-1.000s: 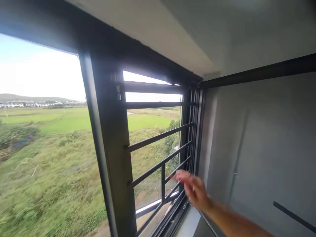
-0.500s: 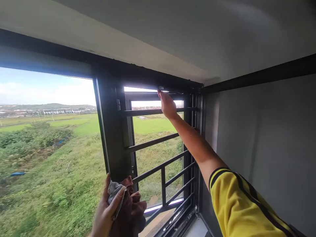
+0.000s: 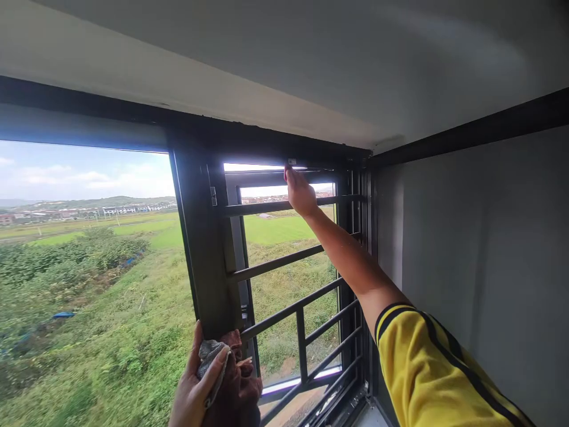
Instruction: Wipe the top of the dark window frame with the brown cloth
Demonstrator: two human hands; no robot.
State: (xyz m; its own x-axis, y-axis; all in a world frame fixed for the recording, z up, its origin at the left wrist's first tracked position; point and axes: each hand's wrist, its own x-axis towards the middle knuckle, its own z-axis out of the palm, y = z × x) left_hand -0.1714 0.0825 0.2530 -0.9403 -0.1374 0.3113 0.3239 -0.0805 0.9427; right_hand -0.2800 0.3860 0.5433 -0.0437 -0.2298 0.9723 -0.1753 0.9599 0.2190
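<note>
My left hand (image 3: 198,379) is closed on a bunched pair of cloths, a grey rag (image 3: 212,356) under the thumb and a brownish-red rag (image 3: 235,385) hanging beside it. It is low in view, by the dark window post (image 3: 202,237). My right hand (image 3: 302,193) reaches up to the underside of the top window frame (image 3: 267,142), its fingers closed at the frame edge. A small reddish bit shows at the fingertips, too small to name. A small pale tag or fitting (image 3: 292,161) sits on the frame just above them.
Dark metal bars (image 3: 284,267) cross the right opening, and an outer window sash (image 3: 246,255) stands behind them. A large pane (image 3: 89,267) is on the left. The grey wall (image 3: 444,249) bounds the right side, and the pale ceiling (image 3: 288,65) hangs close overhead.
The view has shifted slightly, so the window sits a little lower and further right. My right hand has moved slightly left along the top frame. My left hand still grips the rags.
</note>
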